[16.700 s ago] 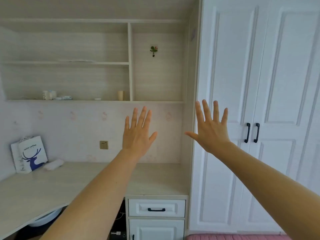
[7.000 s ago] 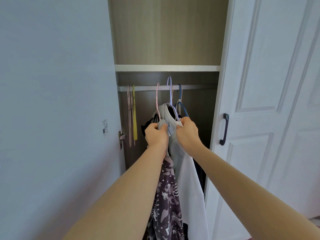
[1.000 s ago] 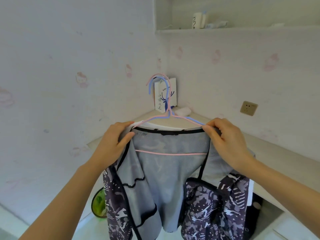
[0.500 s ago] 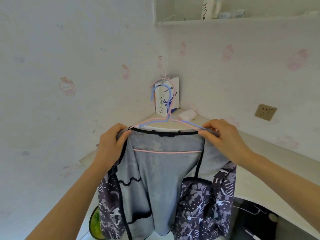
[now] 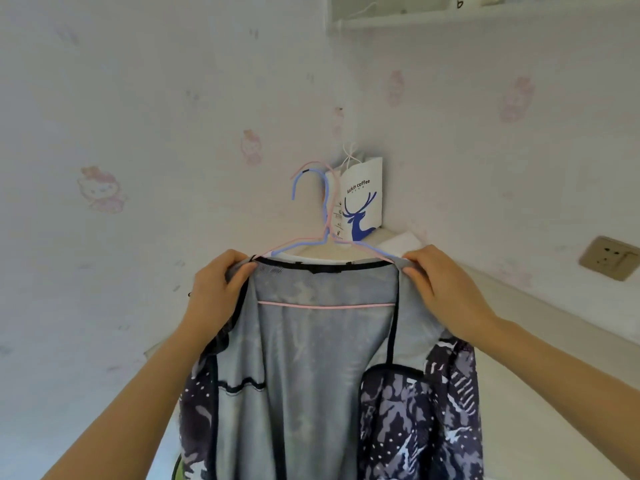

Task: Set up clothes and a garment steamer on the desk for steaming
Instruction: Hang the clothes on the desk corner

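Room: a corner of pale wallpaper printed with faint pink cartoon figures. A brass-coloured wall socket sat to the right of the right hand. A white shelf ran high above the hands, its contents cut off by the frame.

Surface: a light wood-grain desk spread beyond and to the right of the hands, into the corner.

Containers: one white paper coffee bag with a blue deer print stood upright in the corner beyond the hands; contents hidden. A small white folded item lay just beside it.

Garment: a grey-lined patterned jacket hung between the hands, over the desk's near edge, on a pink hanger doubled with a blue hanger.

Hands: left hand closed on the jacket's left shoulder; right hand closed on its right shoulder.
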Action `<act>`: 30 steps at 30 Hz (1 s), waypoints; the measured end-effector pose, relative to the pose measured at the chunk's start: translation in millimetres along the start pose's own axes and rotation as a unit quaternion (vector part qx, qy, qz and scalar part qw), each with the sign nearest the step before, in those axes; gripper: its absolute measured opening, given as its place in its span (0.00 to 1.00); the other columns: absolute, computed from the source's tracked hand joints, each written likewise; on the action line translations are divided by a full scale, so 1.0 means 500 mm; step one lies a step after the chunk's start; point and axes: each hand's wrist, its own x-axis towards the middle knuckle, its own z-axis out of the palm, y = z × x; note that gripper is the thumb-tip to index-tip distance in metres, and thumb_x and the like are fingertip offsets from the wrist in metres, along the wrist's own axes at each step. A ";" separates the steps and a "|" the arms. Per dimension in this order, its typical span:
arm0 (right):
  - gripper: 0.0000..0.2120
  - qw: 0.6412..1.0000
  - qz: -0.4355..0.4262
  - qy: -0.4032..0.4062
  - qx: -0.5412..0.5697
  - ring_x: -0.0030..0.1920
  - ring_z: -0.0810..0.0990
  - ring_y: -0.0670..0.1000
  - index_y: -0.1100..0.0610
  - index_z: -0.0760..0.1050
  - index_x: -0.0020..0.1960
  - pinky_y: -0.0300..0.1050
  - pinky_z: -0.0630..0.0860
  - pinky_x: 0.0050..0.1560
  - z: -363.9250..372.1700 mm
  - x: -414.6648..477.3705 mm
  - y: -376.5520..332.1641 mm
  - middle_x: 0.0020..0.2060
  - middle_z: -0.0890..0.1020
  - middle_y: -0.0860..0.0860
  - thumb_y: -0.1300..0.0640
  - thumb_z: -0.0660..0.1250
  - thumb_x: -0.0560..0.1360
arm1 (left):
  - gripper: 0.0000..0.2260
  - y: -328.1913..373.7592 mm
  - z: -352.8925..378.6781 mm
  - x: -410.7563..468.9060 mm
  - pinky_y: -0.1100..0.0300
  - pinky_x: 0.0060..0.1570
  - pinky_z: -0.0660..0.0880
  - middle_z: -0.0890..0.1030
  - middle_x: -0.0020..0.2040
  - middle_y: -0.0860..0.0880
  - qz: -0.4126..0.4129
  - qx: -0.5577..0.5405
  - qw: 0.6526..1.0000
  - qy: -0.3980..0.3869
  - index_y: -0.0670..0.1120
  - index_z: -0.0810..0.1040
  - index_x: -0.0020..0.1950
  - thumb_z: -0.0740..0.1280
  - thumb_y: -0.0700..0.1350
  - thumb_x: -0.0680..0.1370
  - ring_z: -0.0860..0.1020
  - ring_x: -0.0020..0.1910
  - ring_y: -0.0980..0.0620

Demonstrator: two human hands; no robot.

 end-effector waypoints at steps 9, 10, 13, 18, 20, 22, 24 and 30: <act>0.10 0.999 0.018 -0.007 0.026 0.46 0.72 0.48 0.56 0.75 0.54 0.44 0.67 0.44 0.119 0.212 0.118 0.47 0.75 0.48 0.53 0.57 0.81 | 0.05 -0.085 0.118 0.191 0.57 0.41 0.71 0.81 0.40 0.53 -0.031 0.041 0.999 0.007 0.50 0.78 0.44 0.65 0.48 0.79 0.77 0.41 0.52; 0.10 0.999 0.021 -0.005 0.030 0.45 0.70 0.45 0.56 0.75 0.54 0.43 0.66 0.44 0.134 0.236 0.128 0.47 0.74 0.47 0.53 0.57 0.81 | 0.06 -0.097 0.132 0.212 0.56 0.41 0.71 0.81 0.40 0.52 -0.035 0.046 0.998 0.003 0.50 0.78 0.44 0.65 0.48 0.79 0.77 0.42 0.51; 0.10 0.998 0.048 -0.013 0.028 0.45 0.68 0.45 0.56 0.74 0.53 0.43 0.66 0.45 0.181 0.299 0.162 0.46 0.73 0.46 0.53 0.56 0.81 | 0.06 -0.134 0.175 0.276 0.55 0.43 0.71 0.80 0.40 0.51 -0.049 0.058 0.997 -0.016 0.49 0.78 0.44 0.65 0.48 0.79 0.77 0.43 0.50; 0.09 0.993 0.105 -0.045 0.026 0.48 0.76 0.57 0.59 0.75 0.52 0.51 0.72 0.48 0.297 0.367 0.243 0.48 0.79 0.56 0.56 0.58 0.80 | 0.06 -0.224 0.275 0.360 0.54 0.44 0.72 0.80 0.41 0.50 -0.097 0.061 0.991 -0.074 0.48 0.78 0.46 0.65 0.49 0.78 0.77 0.43 0.49; 0.09 0.989 0.129 -0.070 0.020 0.48 0.76 0.58 0.60 0.75 0.50 0.53 0.73 0.48 0.349 0.375 0.277 0.47 0.79 0.57 0.56 0.59 0.80 | 0.05 -0.265 0.320 0.372 0.56 0.43 0.71 0.79 0.39 0.52 -0.128 0.048 0.987 -0.089 0.48 0.77 0.47 0.67 0.49 0.78 0.76 0.42 0.50; 0.09 0.986 0.143 -0.090 0.017 0.47 0.76 0.59 0.61 0.75 0.50 0.53 0.73 0.48 0.400 0.379 0.306 0.46 0.78 0.58 0.57 0.59 0.80 | 0.05 -0.307 0.365 0.377 0.55 0.42 0.72 0.78 0.38 0.53 -0.152 0.036 0.983 -0.100 0.47 0.76 0.47 0.68 0.48 0.77 0.76 0.40 0.49; 0.09 0.983 0.154 -0.103 0.014 0.46 0.76 0.60 0.62 0.75 0.49 0.52 0.71 0.47 0.446 0.381 0.332 0.46 0.79 0.60 0.58 0.60 0.80 | 0.05 -0.347 0.407 0.377 0.53 0.43 0.74 0.77 0.38 0.52 -0.165 0.036 0.980 -0.110 0.47 0.75 0.47 0.68 0.48 0.77 0.76 0.40 0.48; 0.08 0.974 0.191 -0.125 0.017 0.48 0.76 0.61 0.64 0.75 0.49 0.55 0.73 0.49 0.562 0.373 0.409 0.47 0.79 0.61 0.59 0.60 0.80 | 0.05 -0.434 0.511 0.379 0.53 0.43 0.74 0.78 0.38 0.52 -0.160 0.055 0.979 -0.114 0.45 0.76 0.47 0.68 0.46 0.77 0.76 0.41 0.47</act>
